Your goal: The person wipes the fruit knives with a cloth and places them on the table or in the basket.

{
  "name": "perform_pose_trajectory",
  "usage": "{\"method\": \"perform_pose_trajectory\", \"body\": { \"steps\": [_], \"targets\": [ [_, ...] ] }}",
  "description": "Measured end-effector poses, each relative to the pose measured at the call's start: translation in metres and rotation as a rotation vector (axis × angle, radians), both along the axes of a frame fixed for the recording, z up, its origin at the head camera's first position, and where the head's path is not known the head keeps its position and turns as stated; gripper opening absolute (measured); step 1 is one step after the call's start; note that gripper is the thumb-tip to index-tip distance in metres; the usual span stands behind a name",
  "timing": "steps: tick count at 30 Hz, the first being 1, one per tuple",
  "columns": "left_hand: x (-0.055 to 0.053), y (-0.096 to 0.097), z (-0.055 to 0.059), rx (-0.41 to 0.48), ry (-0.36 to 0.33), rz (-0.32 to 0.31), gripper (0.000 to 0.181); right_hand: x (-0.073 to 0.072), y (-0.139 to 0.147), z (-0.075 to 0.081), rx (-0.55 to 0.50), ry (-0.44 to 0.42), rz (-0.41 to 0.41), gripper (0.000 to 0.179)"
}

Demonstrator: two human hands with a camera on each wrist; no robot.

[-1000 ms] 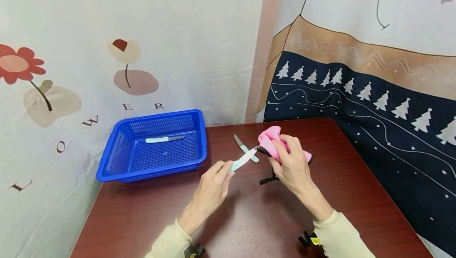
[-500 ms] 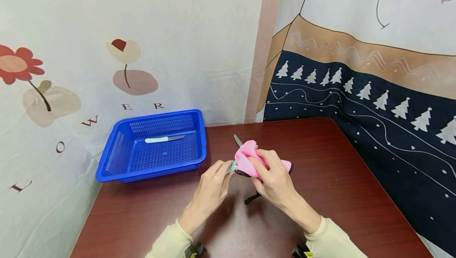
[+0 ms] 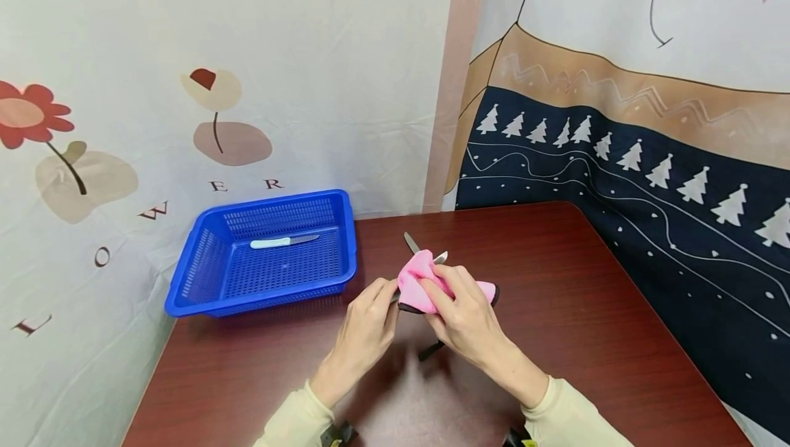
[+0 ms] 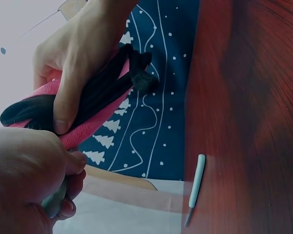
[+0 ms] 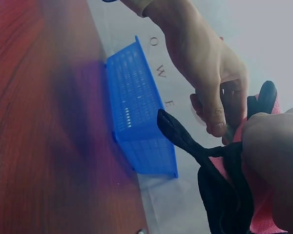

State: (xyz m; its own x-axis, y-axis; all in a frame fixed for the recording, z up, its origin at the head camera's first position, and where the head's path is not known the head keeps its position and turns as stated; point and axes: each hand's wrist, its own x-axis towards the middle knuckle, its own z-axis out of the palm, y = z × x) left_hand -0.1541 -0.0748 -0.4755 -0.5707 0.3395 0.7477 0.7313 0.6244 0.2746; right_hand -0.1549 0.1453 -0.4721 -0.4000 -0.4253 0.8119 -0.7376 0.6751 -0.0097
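Note:
My left hand [image 3: 364,320] grips a knife by its pale green handle [image 4: 53,201], low over the table in front of me. Around the blade my right hand [image 3: 465,313] pinches a folded pink cloth [image 3: 415,281] with black edging. Just the shiny blade tip [image 3: 441,257] pokes out past the cloth's far side; the middle of the blade is hidden. A black strap [image 5: 178,131] dangles from the cloth in the right wrist view. Behind the cloth lies a second knife, its blade [image 3: 410,242] showing in the head view and its handle [image 4: 198,178] in the left wrist view.
At the back left of the dark red wooden table [image 3: 555,262] stands a blue perforated basket [image 3: 259,301]. Inside it lies a knife with a pale handle [image 3: 270,243]. Printed cloth sheets [image 3: 345,90] hang behind the table and along its right side.
My right hand has brought the pink cloth left and down onto the blade, then slid it toward the handle, leaving the tip out. The left hand stays in place.

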Motion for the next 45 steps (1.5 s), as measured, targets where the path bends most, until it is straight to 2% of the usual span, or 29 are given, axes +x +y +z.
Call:
{"method": "perform_pose_trajectory", "body": {
  "steps": [8, 14, 24, 30, 37, 41, 45],
  "targets": [
    [-0.001, 0.001, -0.003, 0.023, 0.021, -0.017, 0.032, -0.003, 0.007, 0.004, 0.0, -0.031, -0.031, 0.038],
    [-0.001, 0.001, -0.002, 0.029, 0.002, -0.024, 0.023, -0.008, 0.013, 0.005, -0.03, -0.013, -0.05, 0.034],
    [0.002, 0.0, -0.001, 0.018, -0.021, -0.013, 0.024, -0.015, 0.027, 0.008, -0.067, -0.043, -0.109, 0.041],
    [0.003, -0.001, 0.0, 0.021, -0.038, -0.021, 0.024, -0.021, 0.04, 0.011, -0.112, -0.068, -0.143, 0.041],
    [0.004, -0.002, 0.001, 0.015, -0.067, -0.022, 0.024, -0.023, 0.052, 0.015, -0.199, -0.083, -0.221, 0.04],
    [0.004, -0.003, 0.001, 0.022, -0.082, -0.014, 0.024, -0.021, 0.049, 0.015, -0.235, -0.037, -0.192, 0.041],
    [0.004, -0.003, 0.001, 0.025, -0.091, -0.014, 0.024, -0.016, 0.038, 0.013, -0.221, 0.022, -0.11, 0.04]
  ]
}}
